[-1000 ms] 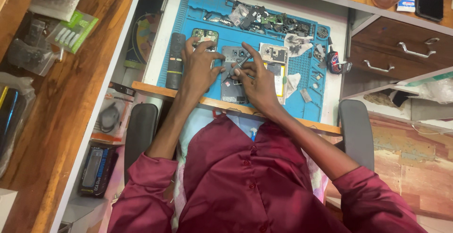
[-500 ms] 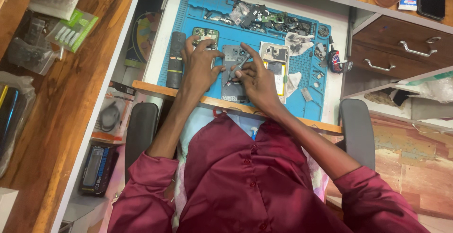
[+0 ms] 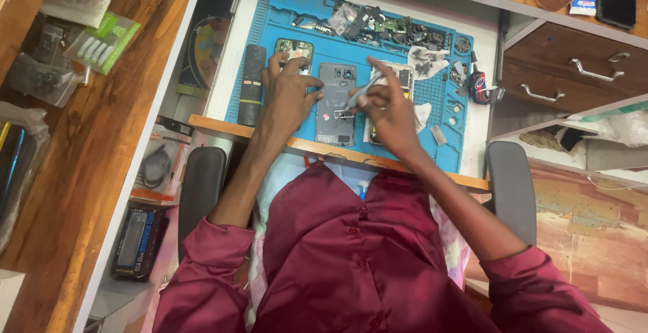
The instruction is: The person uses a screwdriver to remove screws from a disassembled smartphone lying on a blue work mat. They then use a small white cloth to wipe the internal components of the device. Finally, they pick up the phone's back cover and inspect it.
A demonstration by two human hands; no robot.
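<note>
An opened grey phone (image 3: 336, 103) lies flat on a blue repair mat (image 3: 283, 9). My left hand (image 3: 289, 93) rests on the mat at the phone's left edge, fingers curled against it. My right hand (image 3: 388, 107) sits at the phone's right side and grips metal tweezers (image 3: 352, 97), whose tips point down-left onto the phone's middle. A second phone body (image 3: 399, 76) lies partly under my right hand. A small circuit board (image 3: 294, 48) lies just above my left hand.
A black remote (image 3: 252, 83) lies on the mat's left. Loose parts and screws (image 3: 385, 26) pile along the far edge. A red-and-black tool (image 3: 479, 85) sits right of the mat. Wooden drawers (image 3: 574, 70) stand at right; chair armrests (image 3: 202, 184) flank my body.
My left hand has slid slightly left to the phone's edge, uncovering more of it. My right hand has drawn back to the right with the tweezers.
</note>
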